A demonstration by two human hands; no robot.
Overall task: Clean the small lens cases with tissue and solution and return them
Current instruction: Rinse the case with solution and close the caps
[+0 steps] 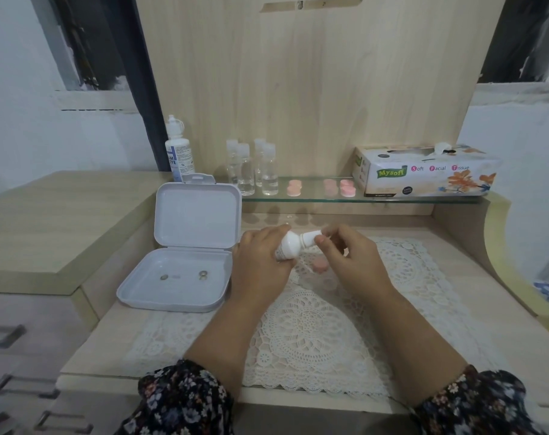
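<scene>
My left hand (260,262) grips a small white solution bottle (288,246), tilted with its top pointing right. My right hand (351,255) pinches the bottle's white cap (310,237) between thumb and fingers. Below and between the hands, a pink lens case (319,267) lies on the lace mat (307,328). Three more pink lens cases (294,187) (330,187) (347,187) sit on the glass shelf (298,199). The tissue box (423,172) stands at the shelf's right end.
An open white plastic box (185,271) holding two small lenses sits left of the mat. A large solution bottle (179,152) and several clear vials (254,167) stand at the back. A raised cabinet top (47,227) with drawers is on the left.
</scene>
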